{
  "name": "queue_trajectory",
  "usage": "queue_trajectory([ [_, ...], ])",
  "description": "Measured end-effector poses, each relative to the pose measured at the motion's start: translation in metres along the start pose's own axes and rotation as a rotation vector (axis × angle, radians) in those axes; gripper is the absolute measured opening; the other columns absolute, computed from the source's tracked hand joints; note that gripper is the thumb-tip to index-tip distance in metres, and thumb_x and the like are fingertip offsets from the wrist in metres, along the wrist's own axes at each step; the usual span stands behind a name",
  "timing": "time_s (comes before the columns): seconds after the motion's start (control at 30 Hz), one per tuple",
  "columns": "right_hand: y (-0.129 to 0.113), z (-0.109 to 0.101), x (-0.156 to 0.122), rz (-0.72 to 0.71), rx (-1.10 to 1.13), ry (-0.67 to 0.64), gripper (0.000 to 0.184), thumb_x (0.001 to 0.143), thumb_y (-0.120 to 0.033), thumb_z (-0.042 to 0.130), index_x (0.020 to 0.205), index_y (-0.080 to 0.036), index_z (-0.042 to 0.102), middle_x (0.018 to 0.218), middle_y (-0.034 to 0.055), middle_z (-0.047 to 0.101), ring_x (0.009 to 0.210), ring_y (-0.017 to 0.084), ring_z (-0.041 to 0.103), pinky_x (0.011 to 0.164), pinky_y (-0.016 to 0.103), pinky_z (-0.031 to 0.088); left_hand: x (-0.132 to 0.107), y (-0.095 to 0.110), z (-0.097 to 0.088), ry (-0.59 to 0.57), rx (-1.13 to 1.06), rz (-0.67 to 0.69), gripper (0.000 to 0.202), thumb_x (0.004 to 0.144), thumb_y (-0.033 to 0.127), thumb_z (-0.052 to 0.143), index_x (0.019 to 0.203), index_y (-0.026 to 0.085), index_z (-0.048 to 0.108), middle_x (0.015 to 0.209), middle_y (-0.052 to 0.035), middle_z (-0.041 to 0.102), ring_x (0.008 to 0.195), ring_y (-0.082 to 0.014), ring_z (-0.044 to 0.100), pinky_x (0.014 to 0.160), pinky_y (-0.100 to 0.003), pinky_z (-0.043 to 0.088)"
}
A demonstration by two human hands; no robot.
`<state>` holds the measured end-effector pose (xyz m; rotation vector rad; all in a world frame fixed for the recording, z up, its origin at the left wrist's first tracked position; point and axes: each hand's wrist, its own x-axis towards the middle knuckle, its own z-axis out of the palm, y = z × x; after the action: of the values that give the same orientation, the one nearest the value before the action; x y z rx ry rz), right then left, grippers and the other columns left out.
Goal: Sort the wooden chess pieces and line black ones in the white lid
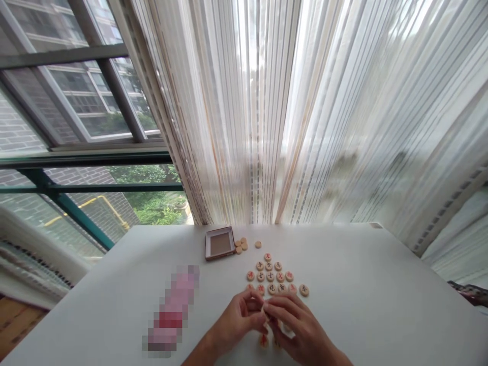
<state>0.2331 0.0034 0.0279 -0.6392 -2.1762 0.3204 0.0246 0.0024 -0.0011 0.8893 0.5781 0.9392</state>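
Round wooden Chinese chess pieces (270,276) lie in rows on the white table, widening from a single piece (267,257) at the far end. Red or black characters face up on them. My left hand (244,317) and my right hand (295,323) meet at the near side of these rows, fingers curled together. Between their fingertips shows the pale edge of a Chinese chess piece (265,309), mostly hidden. Two more pieces, one with a red character (263,341), lie below the hands, partly covered by my right hand.
An open shallow box (220,244) stands at the table's back, with several blank-faced pieces (241,245) beside it and one (258,244) apart. A pixelated pink object (175,305) lies to the left. Striped curtains (259,112) and a window (76,101) border the white table (366,295).
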Motion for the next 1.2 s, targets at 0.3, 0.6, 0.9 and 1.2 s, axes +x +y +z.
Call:
queue_trajectory([
  [0.3,-0.006,-0.006,0.005,-0.104,-0.061,-0.062,0.029,0.095,-0.019,0.063,0.123,-0.026,0.063,0.106,0.0109,0.074,0.098,0.025,0.068,0.083,0.038,0.06,-0.006,0.002,0.0,-0.037,-0.009,-0.015,0.037,0.066,0.014,0.092,0.088,0.015,0.063,0.09,-0.0058,0.075,0.08,-0.0163,0.074,0.074,-0.024,0.055],
  [0.6,-0.005,-0.004,-0.003,-0.085,-0.039,-0.016,0.035,0.1,-0.017,0.056,0.134,-0.025,0.06,0.115,0.0125,0.069,0.104,0.022,0.065,0.085,0.035,0.058,-0.011,0.02,0.006,0.018,0.044,0.012,0.029,0.071,0.012,0.089,0.088,0.012,0.066,0.091,-0.0047,0.074,0.084,-0.0149,0.073,0.079,-0.024,0.056],
  [0.9,0.001,0.002,-0.006,-0.046,-0.023,-0.059,0.04,0.096,-0.013,0.063,0.135,-0.022,0.057,0.12,0.0112,0.072,0.112,0.024,0.065,0.094,0.037,0.056,-0.009,0.012,0.004,0.064,0.142,0.067,0.026,0.073,0.015,0.088,0.088,0.012,0.066,0.088,-0.0037,0.074,0.078,-0.0116,0.07,0.076,-0.022,0.055],
  [1.2,-0.003,0.007,-0.005,0.065,0.047,0.018,0.038,0.093,-0.014,0.065,0.129,-0.024,0.06,0.116,0.0103,0.071,0.108,0.023,0.068,0.093,0.035,0.058,-0.01,0.017,0.011,0.167,0.18,0.064,0.026,0.074,0.022,0.088,0.088,0.012,0.069,0.085,-0.0042,0.076,0.075,-0.012,0.07,0.068,-0.02,0.056],
])
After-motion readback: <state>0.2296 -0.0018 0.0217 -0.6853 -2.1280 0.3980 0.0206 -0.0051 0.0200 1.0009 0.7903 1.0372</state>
